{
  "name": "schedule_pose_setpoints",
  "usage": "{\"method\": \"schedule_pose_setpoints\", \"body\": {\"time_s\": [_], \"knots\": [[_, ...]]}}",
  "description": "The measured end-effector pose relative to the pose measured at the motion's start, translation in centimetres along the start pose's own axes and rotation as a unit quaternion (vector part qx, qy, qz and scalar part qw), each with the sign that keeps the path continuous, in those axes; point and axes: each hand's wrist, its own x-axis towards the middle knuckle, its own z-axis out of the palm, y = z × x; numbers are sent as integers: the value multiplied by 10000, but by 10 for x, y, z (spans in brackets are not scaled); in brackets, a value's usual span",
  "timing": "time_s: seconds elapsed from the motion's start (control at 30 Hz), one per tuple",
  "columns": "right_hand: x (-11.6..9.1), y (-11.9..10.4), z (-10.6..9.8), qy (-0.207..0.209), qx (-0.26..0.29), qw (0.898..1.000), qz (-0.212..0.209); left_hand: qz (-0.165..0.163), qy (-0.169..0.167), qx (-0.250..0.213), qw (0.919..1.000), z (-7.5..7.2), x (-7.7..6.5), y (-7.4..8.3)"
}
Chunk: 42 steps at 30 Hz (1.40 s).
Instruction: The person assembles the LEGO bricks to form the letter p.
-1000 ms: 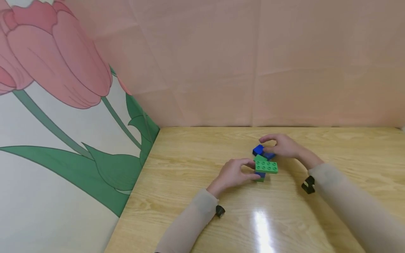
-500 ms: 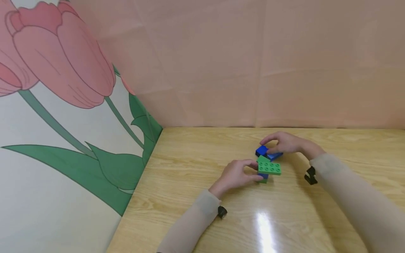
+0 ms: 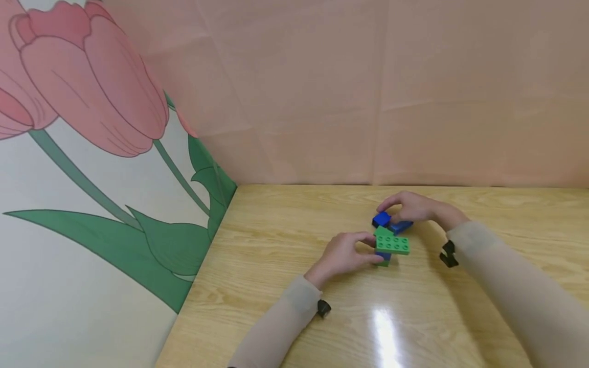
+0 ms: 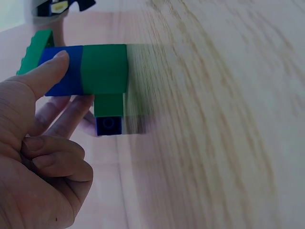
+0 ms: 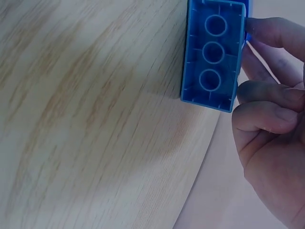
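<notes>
My left hand (image 3: 344, 253) grips a stack of toy building bricks between thumb and fingers. On its top is a studded green brick (image 3: 392, 245). The thumb presses a blue brick (image 4: 66, 71), with a green block (image 4: 105, 69) below it at the table. A smaller green brick (image 4: 108, 105) and a dark blue brick (image 4: 109, 125) show beside that block in the left wrist view. Just behind the stack, my right hand (image 3: 411, 208) pinches a bright blue brick (image 3: 381, 219). Close against it is a longer blue brick (image 5: 213, 55), its hollow underside facing the right wrist camera.
Both hands work over a wood-grain table (image 3: 257, 245). A pinkish cloth backdrop (image 3: 299, 102) rises at its far edge. On the left stands a panel with a tulip picture (image 3: 92, 153). Black devices are strapped at the wrists.
The view has shifted slightly, so hands and bricks appear a little further right. The right hand's fingers have moved slightly around the blue bricks. The left hand keeps its grip on the stack.
</notes>
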Motion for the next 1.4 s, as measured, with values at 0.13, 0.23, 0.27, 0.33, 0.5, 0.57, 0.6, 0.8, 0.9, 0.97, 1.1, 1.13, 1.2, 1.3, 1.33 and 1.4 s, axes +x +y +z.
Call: {"method": "schedule_pose_setpoints", "body": {"time_s": [0.13, 0.23, 0.27, 0.33, 0.5, 0.57, 0.6, 0.8, 0.9, 0.97, 1.1, 1.13, 1.2, 1.3, 1.33, 1.4], "knots": [[2, 0, 0, 75, 24, 10000, 27, 13, -1, -21, 10000, 0, 0, -1], [3, 1, 1, 117, 49, 9999, 93, 10, -15, -5, 10000, 0, 1, -2], [3, 1, 1, 135, 52, 9998, 111, 6, -14, -5, 10000, 0, 1, -1], [4, 2, 2, 177, 54, 9997, 155, 0, -10, -17, 10000, 0, 1, -1], [6, 4, 4, 295, 55, 9991, 311, 21, 2, 12, 10000, 0, 1, -1], [6, 4, 5, 350, 55, 9987, 371, 24, 14, 26, 10000, 0, 2, -2], [6, 3, 5, 375, 48, 9986, 371, 22, 17, 33, 10000, 0, 2, -2], [7, 2, 8, 530, -29, 9978, 388, 40, -15, 16, 10000, 1, 2, -2], [7, 2, 9, 604, -90, 9972, 426, 42, -21, 4, 10000, 1, 2, -1], [7, 3, 9, 633, -147, 9969, 437, 38, -14, 19, 10000, 0, 2, -1], [9, 6, 11, 677, -231, 9962, 492, 36, -15, 6, 10000, 0, 1, -1], [10, 8, 10, 671, -237, 9964, 471, 21, -6, -1, 10000, 0, 3, -1], [13, 11, 8, 670, -218, 9965, 447, -17, 12, -18, 10000, 1, 7, -1], [16, 15, 4, 710, -176, 9966, 366, -64, 64, -7, 10000, 1, 12, -1], [16, 16, 2, 717, -147, 9968, 308, -78, 87, 3, 9999, 1, 13, -1], [17, 18, -1, 732, -122, 9970, 220, -117, 133, 23, 9998, 1, 16, -1]]}}
